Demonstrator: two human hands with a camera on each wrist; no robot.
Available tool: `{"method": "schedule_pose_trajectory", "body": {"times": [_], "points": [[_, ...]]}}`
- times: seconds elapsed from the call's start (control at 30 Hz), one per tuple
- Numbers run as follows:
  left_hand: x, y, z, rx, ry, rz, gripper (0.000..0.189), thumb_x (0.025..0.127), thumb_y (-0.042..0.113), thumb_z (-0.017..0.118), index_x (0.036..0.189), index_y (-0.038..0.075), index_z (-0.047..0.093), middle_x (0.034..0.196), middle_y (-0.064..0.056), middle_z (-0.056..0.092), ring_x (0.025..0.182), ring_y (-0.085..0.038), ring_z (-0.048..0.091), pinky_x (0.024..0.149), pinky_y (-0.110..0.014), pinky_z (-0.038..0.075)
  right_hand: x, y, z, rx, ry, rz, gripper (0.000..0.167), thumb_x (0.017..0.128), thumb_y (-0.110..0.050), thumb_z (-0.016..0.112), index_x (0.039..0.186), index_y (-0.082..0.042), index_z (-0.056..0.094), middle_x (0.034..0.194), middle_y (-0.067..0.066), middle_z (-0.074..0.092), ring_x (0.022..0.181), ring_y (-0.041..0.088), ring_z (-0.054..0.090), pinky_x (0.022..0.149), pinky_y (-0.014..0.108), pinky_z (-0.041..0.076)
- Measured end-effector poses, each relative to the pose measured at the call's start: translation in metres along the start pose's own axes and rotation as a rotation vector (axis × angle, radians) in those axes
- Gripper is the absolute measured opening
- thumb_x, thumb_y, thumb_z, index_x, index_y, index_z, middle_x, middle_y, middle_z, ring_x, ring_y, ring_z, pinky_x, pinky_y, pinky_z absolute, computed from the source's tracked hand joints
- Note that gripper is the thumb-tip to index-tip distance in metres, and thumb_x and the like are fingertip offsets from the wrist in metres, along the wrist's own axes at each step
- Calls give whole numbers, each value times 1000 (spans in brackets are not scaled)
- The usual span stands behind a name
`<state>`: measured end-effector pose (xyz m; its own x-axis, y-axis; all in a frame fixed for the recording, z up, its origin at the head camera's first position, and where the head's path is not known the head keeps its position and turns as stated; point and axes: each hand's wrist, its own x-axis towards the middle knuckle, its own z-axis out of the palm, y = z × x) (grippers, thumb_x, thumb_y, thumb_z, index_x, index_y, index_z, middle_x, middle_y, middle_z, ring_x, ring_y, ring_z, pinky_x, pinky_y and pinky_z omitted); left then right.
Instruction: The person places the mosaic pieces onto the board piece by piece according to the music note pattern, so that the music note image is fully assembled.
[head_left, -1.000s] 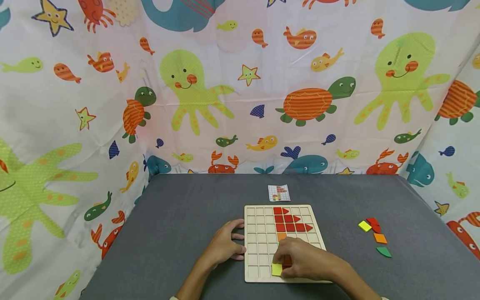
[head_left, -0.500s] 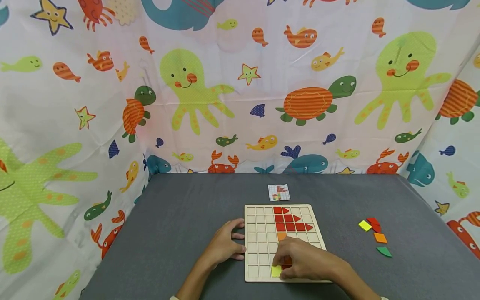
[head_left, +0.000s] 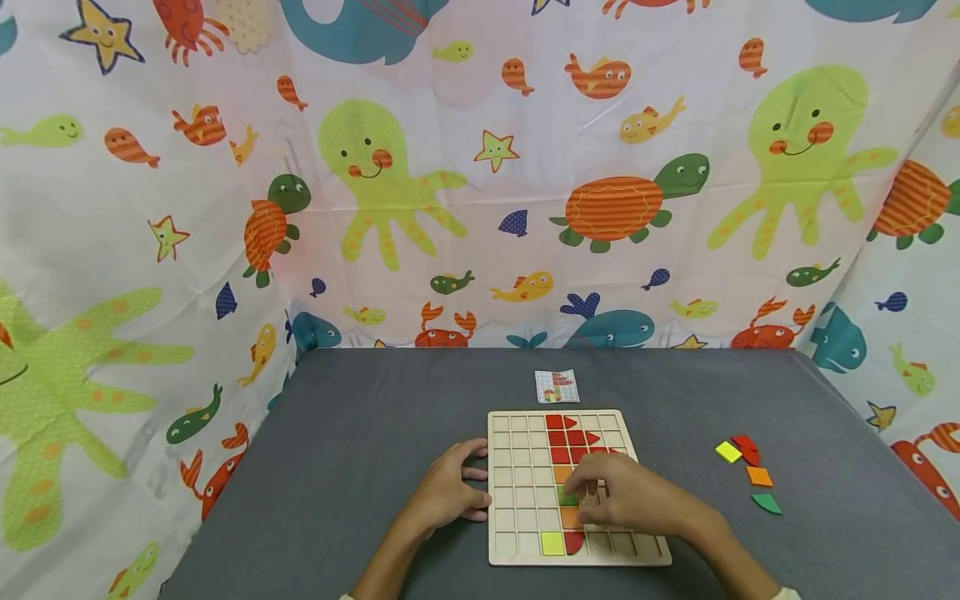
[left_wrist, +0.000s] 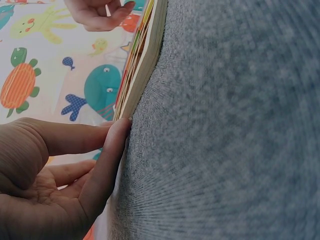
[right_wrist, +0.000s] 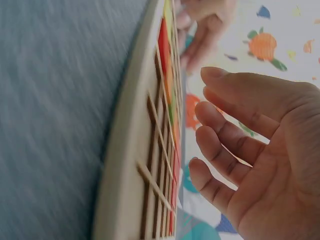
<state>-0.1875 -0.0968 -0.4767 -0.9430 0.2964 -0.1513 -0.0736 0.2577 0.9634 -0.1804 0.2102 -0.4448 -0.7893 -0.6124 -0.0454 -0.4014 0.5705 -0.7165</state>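
Observation:
A wooden grid board [head_left: 517,500] lies on the table, with red, orange, green and yellow pieces set in some of its squares. My left hand [head_left: 450,483] rests its fingertips against the board's left edge; in the left wrist view its fingers [left_wrist: 107,160] touch the rim. Over the board's middle hovers my right hand [head_left: 637,496], fingers loosely bent and holding nothing, as the right wrist view shows [right_wrist: 270,145]. It partly covers a green piece [head_left: 566,496] and an orange square [head_left: 571,517]. In the bottom row, a yellow square [head_left: 552,544] sits beside a rounded red piece [head_left: 573,542].
Behind the board lies a small pattern card [head_left: 557,387]. To the right are loose pieces: a yellow square [head_left: 727,452], red pieces [head_left: 747,450], an orange square [head_left: 760,476] and a green rounded piece [head_left: 767,503]. A sea-animal curtain [head_left: 480,192] hangs behind the table.
My right hand has lifted off the yellow square and moved up and right, uncovering the rounded red piece and the orange square. The yellow square now lies flat in its cell. The left hand stays put.

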Motion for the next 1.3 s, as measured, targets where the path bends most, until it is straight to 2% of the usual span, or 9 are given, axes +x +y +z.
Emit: {"method": "schedule_pose_trajectory", "body": {"times": [0.23, 0.47, 0.73, 0.93, 1.3], "points": [[-1, 1, 0, 0, 1, 7, 84, 78, -18, 77, 155, 3, 50, 150, -18, 52, 119, -33, 65, 62, -40, 68, -10, 15, -25, -39, 94, 26, 23, 91, -22, 83, 113, -16, 78, 100, -4, 70, 89, 14, 62, 72, 25, 55], [-1, 0, 0, -1, -4, 13, 84, 78, -19, 77, 155, 3, 49, 151, -18, 52, 119, -33, 65, 62, -40, 68, -22, 31, -45, -57, 193, 100, 29, 89, -19, 85, 116, -12, 77, 94, 0, 67, 82, 10, 58, 65, 24, 53], [0, 0, -1, -2, -7, 9, 85, 78, -18, 78, 155, 4, 49, 151, -18, 52, 119, -32, 65, 62, -40, 68, -37, 53, -60, -54, 286, 204, 35, 87, -20, 86, 119, -11, 77, 101, -1, 70, 88, 12, 59, 71, 24, 55], [0, 0, -1, -4, -6, 7, 85, 78, -18, 78, 155, 4, 49, 151, -17, 51, 120, -33, 64, 62, -40, 68, -45, 73, -70, -31, 306, 259, 37, 88, -22, 85, 122, -10, 76, 108, 3, 73, 93, 14, 62, 73, 25, 56], [0, -1, -1, -7, -8, -4, 85, 79, -18, 79, 156, 4, 49, 151, -17, 52, 120, -33, 65, 62, -40, 68, -65, 100, -85, -56, 324, 324, 41, 90, -21, 82, 128, -8, 73, 121, 10, 74, 107, 27, 65, 80, 34, 58]]}}
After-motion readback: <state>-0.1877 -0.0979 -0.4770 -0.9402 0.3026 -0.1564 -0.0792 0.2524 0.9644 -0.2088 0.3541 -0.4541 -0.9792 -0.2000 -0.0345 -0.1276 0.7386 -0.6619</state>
